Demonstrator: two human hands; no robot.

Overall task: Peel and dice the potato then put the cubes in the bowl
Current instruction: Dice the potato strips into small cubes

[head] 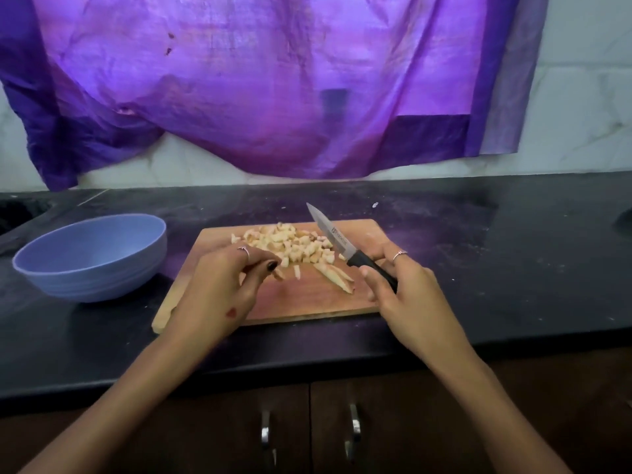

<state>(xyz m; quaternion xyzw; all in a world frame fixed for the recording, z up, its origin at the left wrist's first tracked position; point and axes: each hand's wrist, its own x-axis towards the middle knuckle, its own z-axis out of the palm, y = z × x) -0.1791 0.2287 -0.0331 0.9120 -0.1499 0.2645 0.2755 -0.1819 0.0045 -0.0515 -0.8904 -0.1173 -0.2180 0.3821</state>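
Observation:
A pile of pale potato cubes [290, 244] lies on the far half of a wooden cutting board [307, 299]. A few uncut potato strips [337, 277] lie nearer me on the board. My left hand [225, 285] hovers over the board's left part and pinches a small potato piece [278, 273] between thumb and fingers. My right hand [407, 295] grips the black handle of a knife [331, 236], its blade raised and pointing up-left over the cubes. A blue bowl [92, 258] stands left of the board; its inside looks bare.
The board sits on a black counter [478, 268] dusted with crumbs. A purple cloth [273, 80] hangs on the tiled wall behind. Brown cabinet doors with metal handles [354, 432] are below the counter edge. A dark recess [20, 210] opens at the far left.

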